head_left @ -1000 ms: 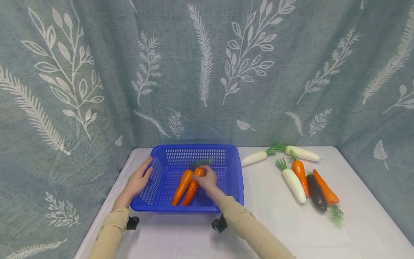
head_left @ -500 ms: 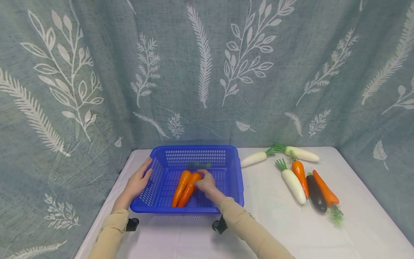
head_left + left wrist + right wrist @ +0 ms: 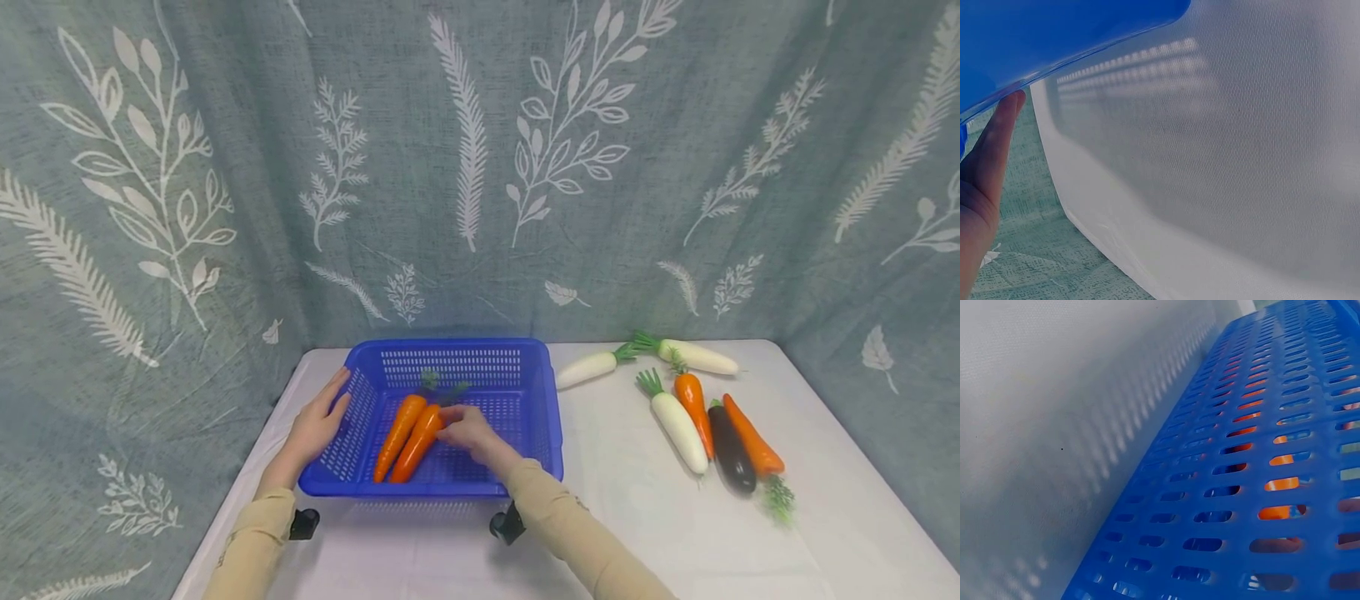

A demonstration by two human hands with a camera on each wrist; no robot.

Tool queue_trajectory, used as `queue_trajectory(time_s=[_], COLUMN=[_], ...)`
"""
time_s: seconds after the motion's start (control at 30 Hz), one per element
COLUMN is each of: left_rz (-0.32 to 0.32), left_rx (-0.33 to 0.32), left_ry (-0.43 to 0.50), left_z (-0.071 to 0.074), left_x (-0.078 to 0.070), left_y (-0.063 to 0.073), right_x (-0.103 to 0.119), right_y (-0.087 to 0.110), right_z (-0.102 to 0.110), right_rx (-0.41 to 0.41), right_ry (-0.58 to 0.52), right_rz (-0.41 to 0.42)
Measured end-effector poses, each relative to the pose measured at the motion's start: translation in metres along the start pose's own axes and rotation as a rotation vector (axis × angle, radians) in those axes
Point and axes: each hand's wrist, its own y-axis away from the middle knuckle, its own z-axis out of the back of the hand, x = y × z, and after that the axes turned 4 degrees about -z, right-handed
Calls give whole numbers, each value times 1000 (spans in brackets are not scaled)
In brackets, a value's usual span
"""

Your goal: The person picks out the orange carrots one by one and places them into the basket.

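Two orange carrots, the left carrot [image 3: 400, 437] and the right carrot [image 3: 417, 444], lie side by side in a blue plastic basket [image 3: 454, 345], their green tops toward its back wall. My right hand [image 3: 472, 432] reaches over the front rim, its fingertips at the right edge of the right carrot near the leafy end. In the right wrist view the slotted basket wall [image 3: 1235, 469] hides most of that hand and the carrots. My left hand [image 3: 315, 425] rests against the basket's left rim with extended fingers; in the left wrist view the fingers [image 3: 999, 140] touch the blue rim.
To the right on the white table [image 3: 622, 517] lie several vegetables: a white radish [image 3: 588, 369], another radish [image 3: 701, 357], a third radish [image 3: 679, 433], a carrot [image 3: 693, 408], an eggplant [image 3: 731, 450] and another carrot [image 3: 753, 437]. A patterned curtain [image 3: 480, 167] hangs behind.
Both carrots have shifted left inside the basket, now lying close together. My right hand has moved left with them, its fingers now at the carrot's side rather than over it. The left hand stays put.
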Motion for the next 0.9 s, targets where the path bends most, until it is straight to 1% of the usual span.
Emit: queue_trajectory(time_s=[0.03, 0.07, 0.13, 0.2, 0.27, 0.37, 0.5, 0.9], left_rz=[1, 0, 3, 11, 15, 18, 6, 3], left_rx=[1, 1, 1, 3, 4, 2, -5, 5], left_ry=[-3, -7, -10, -14, -16, -16, -11, -15], left_z=[0, 0, 0, 0, 0, 0, 0, -3], left_x=[0, 1, 2, 3, 3, 3, 3, 3], left_y=[0, 0, 1, 1, 2, 2, 2, -1], right_x=[-1, 4, 28, 44, 53, 58, 57, 57], right_y=[-1, 4, 27, 43, 53, 57, 55, 56], right_z=[0, -1, -3, -3, -3, -3, -2, 2], right_rx=[21, 22, -1, -14, -16, -15, -19, -13], right_ry=[-19, -21, 4, 0, -6, -8, -15, -73], right_rz=[-21, -30, -78, -85, -93, -108, -128, -141])
